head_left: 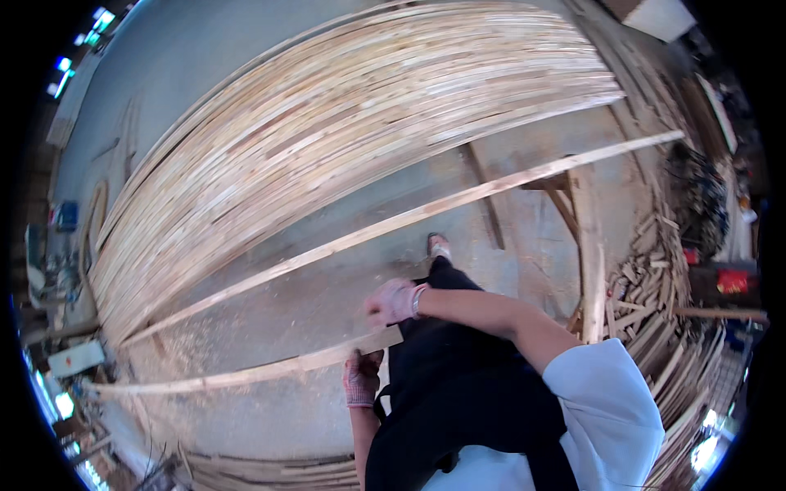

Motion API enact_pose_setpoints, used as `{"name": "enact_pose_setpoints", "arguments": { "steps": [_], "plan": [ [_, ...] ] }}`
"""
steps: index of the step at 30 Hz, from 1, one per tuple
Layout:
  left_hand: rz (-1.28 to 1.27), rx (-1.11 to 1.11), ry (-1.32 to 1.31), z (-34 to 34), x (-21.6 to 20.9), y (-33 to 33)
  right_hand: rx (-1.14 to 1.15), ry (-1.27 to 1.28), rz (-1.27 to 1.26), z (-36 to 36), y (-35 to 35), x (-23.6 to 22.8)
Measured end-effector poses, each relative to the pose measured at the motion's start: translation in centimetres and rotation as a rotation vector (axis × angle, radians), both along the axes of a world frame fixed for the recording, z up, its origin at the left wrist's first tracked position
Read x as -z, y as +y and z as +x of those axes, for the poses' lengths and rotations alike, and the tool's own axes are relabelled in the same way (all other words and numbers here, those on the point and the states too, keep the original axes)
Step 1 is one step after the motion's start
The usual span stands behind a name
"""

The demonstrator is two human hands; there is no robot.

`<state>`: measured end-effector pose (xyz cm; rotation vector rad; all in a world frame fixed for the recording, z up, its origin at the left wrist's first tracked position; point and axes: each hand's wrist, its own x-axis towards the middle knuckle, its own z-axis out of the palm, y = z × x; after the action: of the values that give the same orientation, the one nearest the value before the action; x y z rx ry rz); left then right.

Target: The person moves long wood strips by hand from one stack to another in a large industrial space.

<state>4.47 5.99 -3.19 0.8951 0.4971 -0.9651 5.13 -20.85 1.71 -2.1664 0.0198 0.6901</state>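
My left hand [361,380], in a patterned work glove with dark fingertips, is closed round a long wooden strip [246,376] close to its near end. The strip runs from my body out to the far left. Just above that end is my right hand [393,301], in a pale pinkish glove, apart from the wood. Motion smears its fingers, so their shape does not show clearly. Farther out, a second long wooden strip [352,244] lies slantwise, its right end above a wooden trestle [586,245].
A wide stack of long wooden strips [368,106] fills the far side. At right lie a heap of short offcuts [651,274] and long scrap strips [675,360]. More boards [278,472] lie at the lower edge. Sawdust and shavings [192,348] cover part of the concrete floor [286,417].
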Motion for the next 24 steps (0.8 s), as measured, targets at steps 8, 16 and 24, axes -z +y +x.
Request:
{"name": "enact_pose_setpoints", "arguments": {
  "steps": [8, 16, 24],
  "plan": [
    [0.354, -0.621, 0.105, 2.0, -5.3, 4.4, 0.241, 0.333, -0.390, -4.9, -19.9, 14.3],
    [0.274, -0.567, 0.354, -6.2, -7.6, -1.9, 0.184, -0.007, -0.946, -12.7, -35.9, 27.6],
    [0.543, -0.459, 0.335, -4.2, -7.6, -3.4, 0.287, 0.289, -0.775, -12.9, -38.1, 33.6]
  ]
}}
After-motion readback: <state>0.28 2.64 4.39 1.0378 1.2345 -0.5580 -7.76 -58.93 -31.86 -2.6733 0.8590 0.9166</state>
